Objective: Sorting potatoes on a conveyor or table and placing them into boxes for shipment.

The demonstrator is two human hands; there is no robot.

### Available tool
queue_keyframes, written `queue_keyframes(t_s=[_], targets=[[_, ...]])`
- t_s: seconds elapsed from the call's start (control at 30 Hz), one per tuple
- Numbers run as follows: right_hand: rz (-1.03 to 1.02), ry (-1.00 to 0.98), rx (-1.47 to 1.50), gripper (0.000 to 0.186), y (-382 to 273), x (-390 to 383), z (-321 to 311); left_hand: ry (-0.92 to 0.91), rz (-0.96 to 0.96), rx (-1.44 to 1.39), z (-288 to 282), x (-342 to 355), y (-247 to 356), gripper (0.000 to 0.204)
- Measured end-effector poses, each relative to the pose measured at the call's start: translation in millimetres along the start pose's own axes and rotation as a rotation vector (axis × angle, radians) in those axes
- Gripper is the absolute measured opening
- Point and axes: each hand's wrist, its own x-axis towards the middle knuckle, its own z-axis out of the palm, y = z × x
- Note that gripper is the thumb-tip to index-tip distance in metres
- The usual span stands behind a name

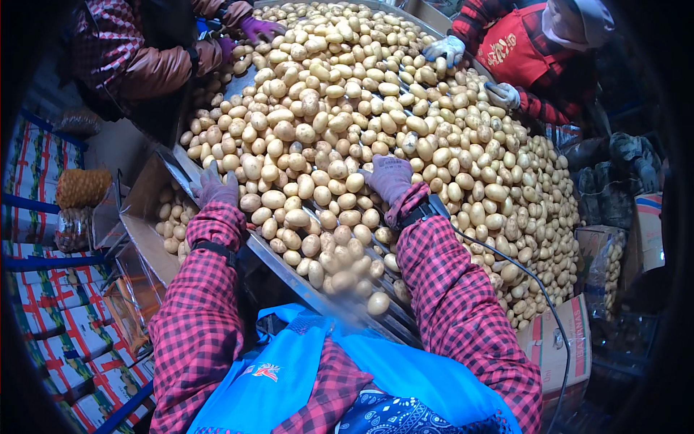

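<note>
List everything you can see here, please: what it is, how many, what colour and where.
potatoes: too many to count, pale yellow, heaped over the sorting table
sorting table: one, grey metal, centre
open box of potatoes: one, brown, left of the table
stacked cartons: several, white with red and green, far left
net bag: one, orange-brown, far left
co-workers: two, one top left with purple gloves, one top right with white gloves
left hand: purple glove, at the table's left edge
right hand: purple glove, resting on the potatoes
</note>
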Motion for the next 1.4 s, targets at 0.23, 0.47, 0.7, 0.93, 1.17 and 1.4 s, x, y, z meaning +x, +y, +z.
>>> queue_keyframes(t_s=[0.23,0.47,0.7,0.93,1.17,1.4], targets=[[-0.013,0.104,0.129,0.056,12,-9,1,0.034,0.067,-0.008,3,-2,-3,0.066],[0.138,0.209,1.667,0.043,39,-87,12,0.298,0.5,-0.587,6,-72,9,0.057],[-0.196,0.073,1.273,0.056,-34,-180,-11,-1.524,-0.236,-1.888,-38,-197,92,0.059],[0.16,0.578,1.045,0.058,31,-206,9,-1.718,-0.429,-1.916,-9,-182,41,0.056],[0.37,0.49,0.511,0.072,90,-97,29,-1.708,-0.326,-2.002,13,-154,27,0.056],[0.097,0.559,0.785,0.08,53,-45,36,-1.709,-0.396,-1.989,17,-154,17,0.056]])
